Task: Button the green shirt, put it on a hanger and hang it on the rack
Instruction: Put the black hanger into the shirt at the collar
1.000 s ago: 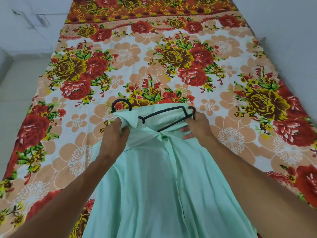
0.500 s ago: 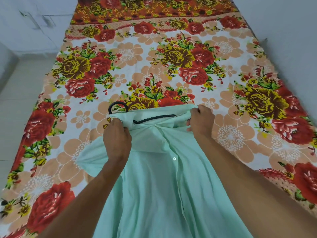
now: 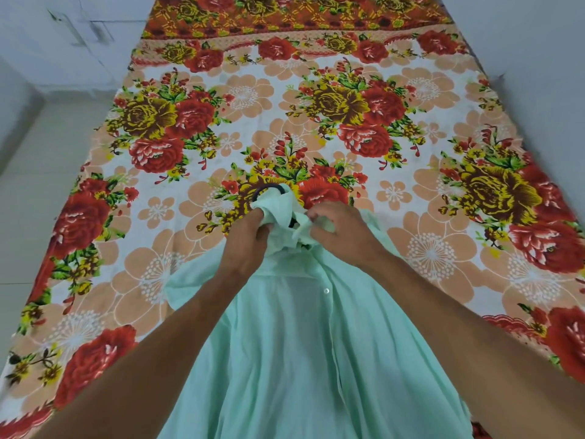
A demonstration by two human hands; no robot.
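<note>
Fingers of the left hand (image 3: 250,239) curl round bunched collar cloth of the green shirt (image 3: 300,343), which lies front-up on a floral bedsheet (image 3: 190,280). A black hanger hook (image 3: 257,194) pokes out just above the shirt's collar. The right hand (image 3: 340,231) pinches the collar's right side with curled fingers.

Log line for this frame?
pale green button-up shirt lies on floral bedsheet | left hand grips its collar | right hand pinches collar | black hanger hook protrudes above collar

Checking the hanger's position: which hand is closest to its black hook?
The left hand, gripping the green shirt just below the hook; the right hand pinches collar fabric farther to the side.
</note>
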